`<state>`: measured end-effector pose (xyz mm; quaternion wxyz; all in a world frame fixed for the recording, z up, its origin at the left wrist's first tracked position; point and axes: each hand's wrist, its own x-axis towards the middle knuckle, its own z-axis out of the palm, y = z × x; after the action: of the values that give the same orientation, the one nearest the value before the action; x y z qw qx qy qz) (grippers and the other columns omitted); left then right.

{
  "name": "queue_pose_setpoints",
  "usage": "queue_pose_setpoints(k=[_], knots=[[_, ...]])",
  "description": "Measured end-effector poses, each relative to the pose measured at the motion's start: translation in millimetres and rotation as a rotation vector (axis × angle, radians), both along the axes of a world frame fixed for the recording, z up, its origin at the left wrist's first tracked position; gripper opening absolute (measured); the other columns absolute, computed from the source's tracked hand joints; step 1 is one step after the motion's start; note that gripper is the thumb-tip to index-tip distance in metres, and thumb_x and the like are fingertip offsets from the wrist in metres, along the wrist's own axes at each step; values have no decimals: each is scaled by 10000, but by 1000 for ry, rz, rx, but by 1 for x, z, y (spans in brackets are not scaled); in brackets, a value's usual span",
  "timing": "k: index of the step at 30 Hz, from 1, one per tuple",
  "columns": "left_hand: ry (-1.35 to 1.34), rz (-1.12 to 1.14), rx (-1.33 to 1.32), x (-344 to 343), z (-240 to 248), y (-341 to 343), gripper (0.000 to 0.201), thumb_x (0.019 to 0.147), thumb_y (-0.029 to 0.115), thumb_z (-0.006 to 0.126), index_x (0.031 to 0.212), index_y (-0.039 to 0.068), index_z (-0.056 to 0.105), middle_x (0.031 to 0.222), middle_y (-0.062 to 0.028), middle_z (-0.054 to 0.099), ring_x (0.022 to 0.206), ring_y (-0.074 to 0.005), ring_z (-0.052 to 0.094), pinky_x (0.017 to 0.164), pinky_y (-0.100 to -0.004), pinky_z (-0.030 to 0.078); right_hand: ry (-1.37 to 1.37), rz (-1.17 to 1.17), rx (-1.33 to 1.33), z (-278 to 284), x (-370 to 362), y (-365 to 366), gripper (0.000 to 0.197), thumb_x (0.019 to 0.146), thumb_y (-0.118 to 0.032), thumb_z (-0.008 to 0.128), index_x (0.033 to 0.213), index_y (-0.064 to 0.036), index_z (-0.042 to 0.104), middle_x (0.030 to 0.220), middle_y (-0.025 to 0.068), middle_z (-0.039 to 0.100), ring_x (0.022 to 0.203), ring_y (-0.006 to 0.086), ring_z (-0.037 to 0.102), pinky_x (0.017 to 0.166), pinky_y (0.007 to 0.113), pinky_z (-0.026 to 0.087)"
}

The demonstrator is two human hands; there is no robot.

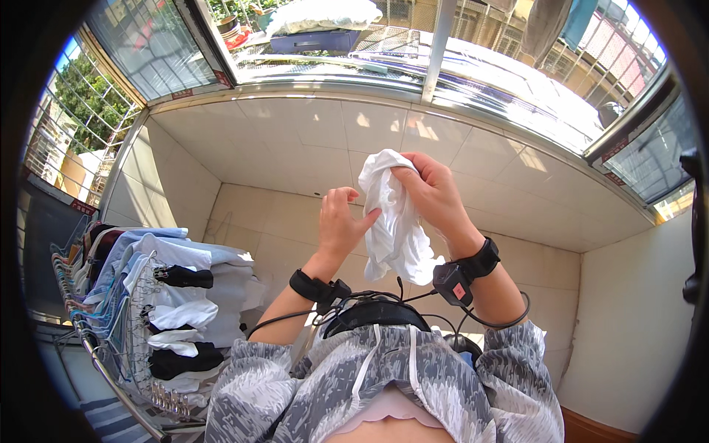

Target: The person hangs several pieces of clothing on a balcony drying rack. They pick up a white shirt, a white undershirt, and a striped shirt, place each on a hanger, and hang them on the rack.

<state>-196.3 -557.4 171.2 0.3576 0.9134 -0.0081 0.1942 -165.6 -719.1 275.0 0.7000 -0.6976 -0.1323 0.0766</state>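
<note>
A crumpled white cloth (390, 225), perhaps a small garment, hangs in front of me. My right hand (437, 196) is closed on its upper right part, thumb and fingers pinching the fabric. The lower end dangles free in loose folds. Just left of the cloth is my left hand (341, 223), its thumb spread from the slightly bent fingers. That thumb tip is at the cloth's left edge; whether it touches, I cannot tell. Both wrists wear a black strap (478, 260) with a small box and cable.
On the left, a metal rail (111, 380) carries shirts (177, 255) on hangers and a clip hanger with black socks (188, 277) and white pieces. Ahead runs a low tiled wall (295, 129) under barred windows. A plain wall (628, 332) stands at the right.
</note>
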Motion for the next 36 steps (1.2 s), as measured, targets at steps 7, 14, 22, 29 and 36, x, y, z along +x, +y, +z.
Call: queue_pose_setpoints(k=[7,14,22,29,36], knots=[[836,-486,-20,-3,-43,-39,433,816,309,634,1071,-1,471,803,-90,625,653,-195,627,617,-317,506,-16,-146,113,19,-9,-24,210,910,-136,513,1070,-12,566,841,-20,590,740,31,528,632,187,429],[777,-135,-912,37,-16,-4,300,868,46,347,1111,14,518,914,-125,641,751,-200,664,654,-294,544,-208,-491,-498,-2,13,-99,317,725,-174,680,958,-11,541,840,100,634,758,180,608,672,291,480],[441,13,-1115,60,66,42,194,895,74,485,1052,35,593,931,-68,616,798,-147,610,722,-263,521,-40,-563,-1201,-86,59,-118,504,744,-259,576,1194,-48,490,1103,165,585,1042,311,564,845,397,459],[-316,12,-651,43,172,94,169,894,107,532,1027,38,610,876,-40,623,715,-88,575,638,-201,476,-652,-466,-453,29,61,-93,342,769,-7,505,1097,-50,594,1137,97,597,1029,237,577,890,297,447],[204,330,225,1,122,112,279,763,96,552,1033,148,597,655,-70,607,632,-262,611,592,-351,482,-302,79,-1300,-30,37,-68,373,712,-8,536,1048,-133,637,1213,68,564,1163,266,493,969,357,393]])
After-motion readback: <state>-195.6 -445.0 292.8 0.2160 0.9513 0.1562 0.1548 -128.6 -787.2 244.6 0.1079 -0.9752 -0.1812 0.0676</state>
